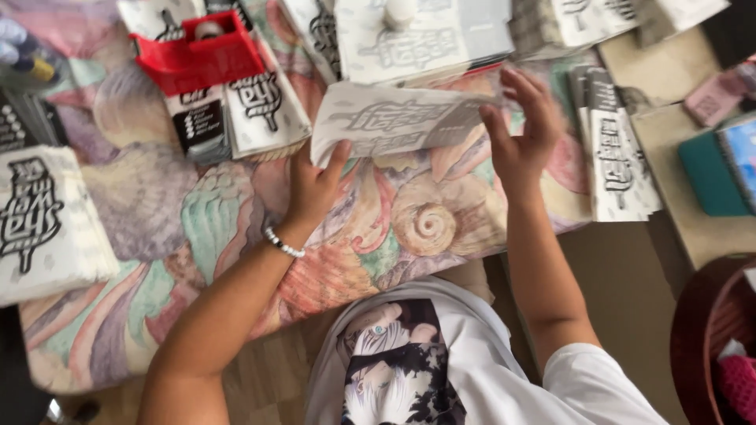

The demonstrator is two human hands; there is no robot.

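Observation:
A white paper bag (pixel 390 120) with black printed lettering hangs flat above a pastel shell-patterned cloth (pixel 236 228). My left hand (pixel 315 185), with a bead bracelet on its wrist, pinches the bag's lower left corner. My right hand (pixel 520 134) is spread open against the bag's right end, fingers pointing up. Stacks of the same printed bags (pixel 264 102) lie all around on the cloth.
A red box (pixel 201 55) sits on bags at the upper left. Another bag stack (pixel 43 228) lies at the far left, one more stack (pixel 618 157) at the right. A teal-cased tablet (pixel 720 169) rests at the right edge. A dark red basket (pixel 709 330) stands lower right.

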